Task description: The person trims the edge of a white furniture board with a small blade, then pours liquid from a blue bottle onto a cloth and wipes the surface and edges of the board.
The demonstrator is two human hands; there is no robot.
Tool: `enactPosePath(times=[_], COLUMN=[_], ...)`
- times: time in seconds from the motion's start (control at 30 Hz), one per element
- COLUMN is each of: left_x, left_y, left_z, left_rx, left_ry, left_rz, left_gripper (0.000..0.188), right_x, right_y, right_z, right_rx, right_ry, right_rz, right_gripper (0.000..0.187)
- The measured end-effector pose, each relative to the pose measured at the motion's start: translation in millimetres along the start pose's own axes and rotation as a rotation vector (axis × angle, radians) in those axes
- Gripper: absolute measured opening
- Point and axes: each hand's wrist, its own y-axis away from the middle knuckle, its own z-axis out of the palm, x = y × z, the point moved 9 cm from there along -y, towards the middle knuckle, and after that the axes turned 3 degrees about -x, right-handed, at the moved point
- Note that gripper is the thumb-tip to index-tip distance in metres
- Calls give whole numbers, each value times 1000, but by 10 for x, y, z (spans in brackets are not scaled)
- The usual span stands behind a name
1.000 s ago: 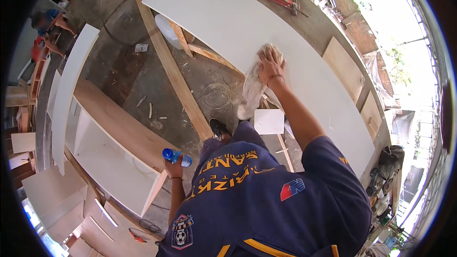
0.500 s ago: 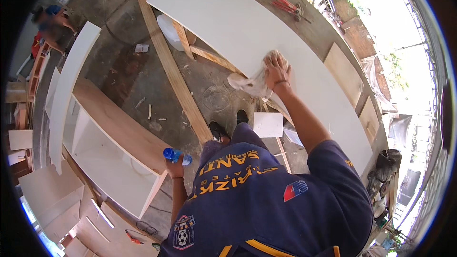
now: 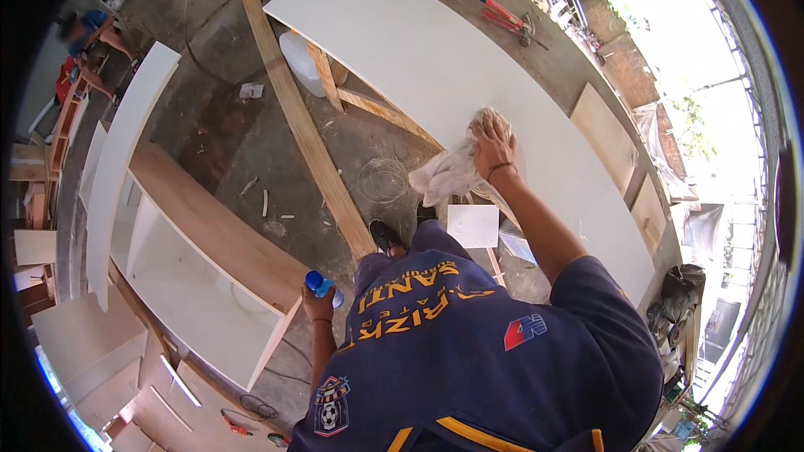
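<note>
My right hand (image 3: 494, 146) presses a crumpled, whitish cloth (image 3: 444, 174) onto a long white panel (image 3: 444, 50). Part of the cloth hangs over the panel's near edge. Low at my left side, my left hand (image 3: 318, 305) grips a small clear bottle with a blue cap (image 3: 315, 281). The bottle's lower part is mostly hidden by the fingers. Beside that hand stands the end of an open white cabinet carcass (image 3: 209, 310) with a wooden side.
A wooden plank (image 3: 306, 117) lies across the concrete floor. Red-handled cutters (image 3: 494, 12) rest beyond the panel. A small white board (image 3: 472, 226) is near my feet. Another person (image 3: 92, 42) works at the far left, beside a tall white board (image 3: 126, 159).
My right hand has slid the cloth a little toward me along the panel. My left hand, with the bottle, has shifted slightly right and nearer, and the bottle stands more upright.
</note>
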Motion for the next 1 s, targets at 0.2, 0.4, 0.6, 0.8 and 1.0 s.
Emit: enactPosePath(times=[0.2, 0.4, 0.6, 0.8, 1.0], left_x=[-166, -490, -371, -240, -112], left_y=[-26, -45, 11, 39, 101], left_z=[256, 290, 133, 157, 216], left_rx=[-184, -149, -103, -100, 30], left_ry=[-122, -210, -189, -59, -72], left_rz=[-77, -13, -109, -170, -115], left_gripper=[81, 78, 74, 76, 79], right_x=[3, -83, -149, -343, -322], right_y=[-402, -144, -238, -879, -474], right_z=[-15, 20, 7, 53, -33], right_rx=[66, 10, 7, 97, 28], right_ry=[-28, -53, -39, -76, -59], right_rz=[93, 6, -48, -119, -146], right_gripper=[49, 52, 53, 53, 52])
